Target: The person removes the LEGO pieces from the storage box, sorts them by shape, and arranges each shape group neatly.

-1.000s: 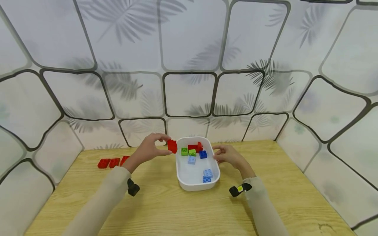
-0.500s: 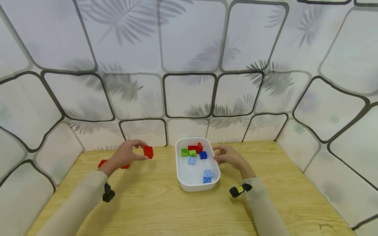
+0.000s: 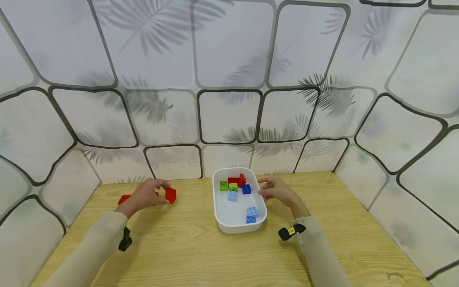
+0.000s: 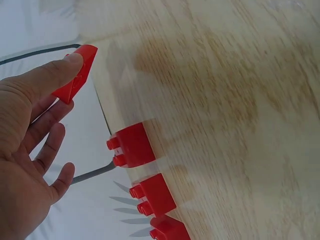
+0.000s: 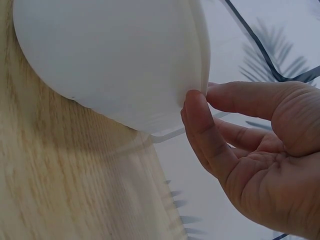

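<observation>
My left hand [image 3: 147,194] pinches a red toy brick [image 3: 170,195] between thumb and fingers, with the other fingers loosely bent. In the left wrist view this brick [image 4: 79,75] is tilted and apart from the other bricks. Three more red bricks [image 4: 135,145] stand in a row on the table, partly hidden behind the left hand in the head view. My right hand [image 3: 281,191] holds the right rim of a white plastic box [image 3: 236,228]. In the right wrist view, thumb and fingertips meet at the box's edge [image 5: 200,45].
Inside the box lie red pieces [image 3: 236,180], green bricks [image 3: 224,185], a dark blue brick [image 3: 246,189] and light blue bricks [image 3: 252,211]. The wooden table [image 3: 201,255] ends at a patterned wall covering [image 3: 229,115] behind and at both sides.
My left hand has moved left and lower, away from the box, with the red brick in its fingers, to the row of red bricks. The right hand and box have stayed put.
</observation>
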Demonstrator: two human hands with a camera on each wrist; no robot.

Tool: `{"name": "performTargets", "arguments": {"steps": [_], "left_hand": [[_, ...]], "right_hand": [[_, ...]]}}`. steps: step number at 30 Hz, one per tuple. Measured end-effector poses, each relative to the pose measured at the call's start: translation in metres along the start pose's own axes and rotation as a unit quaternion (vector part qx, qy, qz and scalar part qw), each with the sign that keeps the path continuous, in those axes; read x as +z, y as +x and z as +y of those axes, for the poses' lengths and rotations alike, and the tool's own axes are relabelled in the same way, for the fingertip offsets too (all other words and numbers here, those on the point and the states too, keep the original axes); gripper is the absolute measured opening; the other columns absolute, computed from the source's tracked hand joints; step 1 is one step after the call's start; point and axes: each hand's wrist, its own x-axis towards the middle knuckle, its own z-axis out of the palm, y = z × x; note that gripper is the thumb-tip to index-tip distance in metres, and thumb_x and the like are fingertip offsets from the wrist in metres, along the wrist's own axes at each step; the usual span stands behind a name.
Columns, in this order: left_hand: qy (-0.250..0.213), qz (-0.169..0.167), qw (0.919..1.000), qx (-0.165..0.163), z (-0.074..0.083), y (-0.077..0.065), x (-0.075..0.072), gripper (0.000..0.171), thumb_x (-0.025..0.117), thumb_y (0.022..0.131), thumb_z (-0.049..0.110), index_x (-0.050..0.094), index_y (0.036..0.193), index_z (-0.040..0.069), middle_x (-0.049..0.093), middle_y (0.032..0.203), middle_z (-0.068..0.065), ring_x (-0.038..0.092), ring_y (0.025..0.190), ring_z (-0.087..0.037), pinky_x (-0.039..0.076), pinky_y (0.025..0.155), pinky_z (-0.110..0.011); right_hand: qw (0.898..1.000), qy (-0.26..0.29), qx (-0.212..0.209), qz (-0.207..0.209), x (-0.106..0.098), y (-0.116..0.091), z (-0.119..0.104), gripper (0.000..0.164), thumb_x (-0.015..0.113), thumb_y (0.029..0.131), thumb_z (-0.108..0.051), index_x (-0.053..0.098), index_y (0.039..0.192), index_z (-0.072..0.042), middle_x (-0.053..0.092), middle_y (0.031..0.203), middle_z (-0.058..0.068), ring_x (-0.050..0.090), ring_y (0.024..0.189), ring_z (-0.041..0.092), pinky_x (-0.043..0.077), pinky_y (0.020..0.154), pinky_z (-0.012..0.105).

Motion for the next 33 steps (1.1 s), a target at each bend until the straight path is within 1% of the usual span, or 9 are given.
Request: {"name": "performTargets", "arguments": {"steps": [2,7,10,12,14,16,22,27,33], "left_hand": [[0.011,0.0,0.9999,0.008,-0.002,-0.001,0.001,0.046,0.087,0.079,0.015,0.069,0.118,-0.001,0.072,0.112,-0.016,0.063,0.101,-0.039,0.055,0.086,-0.05],[0.024,-0.002,0.9997,-0.001,-0.006,-0.002,0.004,0.044,0.089,0.077,0.016,0.07,0.115,0.003,0.071,0.11,-0.013,0.061,0.099,-0.036,0.053,0.081,-0.045],[0.024,0.002,0.9997,-0.003,-0.008,-0.002,0.006,0.044,0.09,0.075,0.016,0.071,0.114,0.003,0.072,0.108,-0.012,0.06,0.097,-0.034,0.051,0.081,-0.045],[0.026,0.002,0.9997,-0.001,-0.009,-0.003,0.007,0.045,0.09,0.075,0.016,0.071,0.114,0.003,0.073,0.107,-0.012,0.06,0.097,-0.033,0.051,0.083,-0.049],[0.031,0.001,0.9995,-0.001,-0.01,-0.003,0.008,0.045,0.09,0.076,0.018,0.071,0.114,0.003,0.073,0.107,-0.011,0.06,0.098,-0.034,0.048,0.09,-0.054],[0.036,0.001,0.9993,-0.004,-0.01,-0.003,0.008,0.045,0.09,0.076,0.019,0.072,0.115,0.004,0.073,0.107,-0.01,0.06,0.099,-0.034,0.046,0.093,-0.058],[0.058,0.011,0.9983,0.003,-0.012,-0.004,0.008,0.044,0.091,0.074,0.019,0.073,0.111,0.004,0.073,0.103,-0.01,0.058,0.096,-0.034,0.044,0.091,-0.059],[0.069,0.019,0.9973,0.013,-0.017,-0.004,0.008,0.044,0.091,0.073,0.019,0.073,0.109,0.003,0.074,0.102,-0.011,0.061,0.096,-0.037,0.037,0.104,-0.067],[0.069,0.024,0.9972,0.017,-0.021,-0.005,0.008,0.045,0.091,0.073,0.018,0.072,0.11,0.001,0.073,0.103,-0.012,0.063,0.1,-0.038,0.034,0.109,-0.068]], "right_hand": [[1.0,-0.001,0.0,-0.001,0.0,-0.001,-0.001,0.054,0.069,0.094,-0.004,0.05,0.144,0.006,0.068,0.102,0.015,0.067,0.079,0.015,0.061,0.081,0.039],[1.0,-0.003,-0.001,-0.001,0.0,-0.002,-0.001,0.054,0.069,0.095,-0.004,0.05,0.144,0.005,0.068,0.102,0.015,0.066,0.079,0.015,0.061,0.083,0.043],[1.0,-0.003,-0.001,-0.002,0.0,-0.001,-0.001,0.054,0.069,0.095,-0.005,0.05,0.144,0.005,0.068,0.103,0.015,0.066,0.08,0.015,0.061,0.083,0.043],[1.0,-0.004,-0.001,-0.002,0.0,-0.001,-0.001,0.054,0.069,0.095,-0.005,0.05,0.144,0.005,0.068,0.103,0.015,0.066,0.08,0.015,0.061,0.083,0.042],[1.0,-0.004,0.0,-0.002,0.0,-0.001,-0.001,0.054,0.069,0.095,-0.005,0.05,0.144,0.005,0.068,0.104,0.015,0.067,0.08,0.015,0.061,0.082,0.041],[1.0,-0.005,0.002,-0.001,0.0,-0.001,-0.001,0.054,0.069,0.095,-0.005,0.051,0.144,0.004,0.068,0.103,0.015,0.067,0.08,0.015,0.061,0.082,0.041],[1.0,-0.009,0.006,0.003,0.001,-0.001,0.0,0.052,0.069,0.094,-0.005,0.052,0.143,0.003,0.068,0.101,0.013,0.067,0.081,0.016,0.061,0.084,0.043],[1.0,-0.006,0.01,0.004,0.001,0.0,0.0,0.052,0.069,0.094,-0.005,0.053,0.143,0.002,0.068,0.101,0.012,0.067,0.081,0.017,0.061,0.083,0.042],[1.0,-0.007,0.009,-0.002,0.0,-0.001,0.0,0.054,0.069,0.095,-0.006,0.051,0.144,0.003,0.068,0.102,0.012,0.067,0.081,0.016,0.061,0.083,0.039]]}}
